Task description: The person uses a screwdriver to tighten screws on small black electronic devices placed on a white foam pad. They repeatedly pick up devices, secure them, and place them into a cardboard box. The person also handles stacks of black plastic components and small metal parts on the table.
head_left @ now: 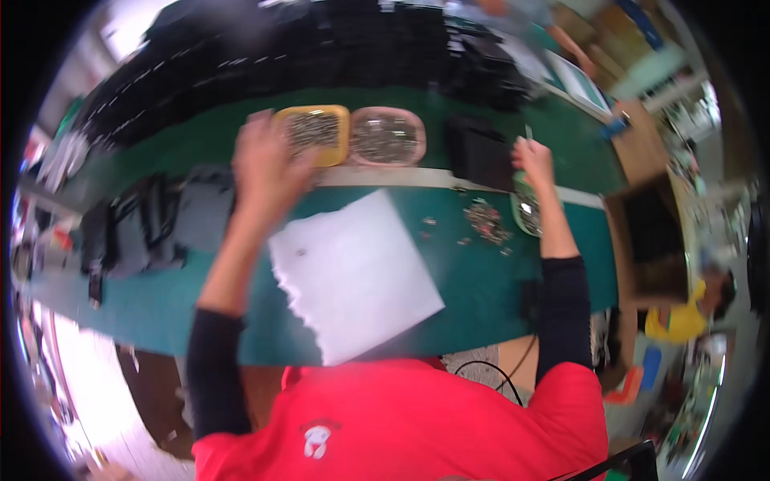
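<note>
Reaching to the yellow tray (345, 138) on the desk (481, 293), the left hand (269, 168) is blurred at the tray's left edge, its thumb standing apart from the fingers; whether it has hold of anything, I cannot tell. Slim metal pieces (311, 128) lie in that tray, which stands just left of a pink tray (421, 141) that also holds small shiny parts (385, 140). To the right, the right hand (535, 163) is closed, with a thin, light piece (528, 133) pointing up from its fingertips. It is raised near a green tray (517, 215), which the forearm partly hides. A dark block (475, 148) lies between the pink tray and the right hand. Nearer the person, a white sheet (361, 276) with one ragged edge lies slanted, a small dark speck (301, 252) on it. Right of the sheet sits a loose pile of small parts (486, 220), a few strays around it. Dark grey pieces (204, 207) lie at the left, and black goods (321, 48) are heaped along the far side. A co-worker's arm (571, 46) shows at the upper right, and a person in yellow (678, 322) is farther off at the right.
</note>
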A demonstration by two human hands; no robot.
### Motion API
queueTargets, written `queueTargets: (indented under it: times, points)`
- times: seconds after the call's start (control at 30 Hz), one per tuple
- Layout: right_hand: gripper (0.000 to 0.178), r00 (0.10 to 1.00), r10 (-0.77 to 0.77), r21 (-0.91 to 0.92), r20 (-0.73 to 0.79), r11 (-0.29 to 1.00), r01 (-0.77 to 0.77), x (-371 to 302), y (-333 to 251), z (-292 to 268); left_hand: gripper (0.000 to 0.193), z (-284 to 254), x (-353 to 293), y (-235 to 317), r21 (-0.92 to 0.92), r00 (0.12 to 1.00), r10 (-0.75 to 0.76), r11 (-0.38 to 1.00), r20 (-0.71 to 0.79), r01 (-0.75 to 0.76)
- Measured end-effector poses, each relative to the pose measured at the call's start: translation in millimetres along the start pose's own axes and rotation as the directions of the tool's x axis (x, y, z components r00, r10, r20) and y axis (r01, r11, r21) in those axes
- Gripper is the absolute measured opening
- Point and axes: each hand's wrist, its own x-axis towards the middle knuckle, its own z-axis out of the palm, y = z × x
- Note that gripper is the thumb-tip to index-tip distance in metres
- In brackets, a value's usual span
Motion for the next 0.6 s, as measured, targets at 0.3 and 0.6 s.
queueTargets:
  times: [0.3,0.6]
  points:
    - [0.022,0.912,0.003,0.024,0.409,1.0,-0.013,-117.7,-110.4,-15.4,0.091,-42.2,-64.9,-145.2,0.344,0.789,-0.518,0.844,0.33,0.411]
    - [0.077,0.956,-0.28,-0.498,0.084,0.819,0.284,-142.9,-108.7,0.9,0.077,-40.0,-57.7,-115.1,0.472,0.792,-0.545,0.795,0.277,0.382]
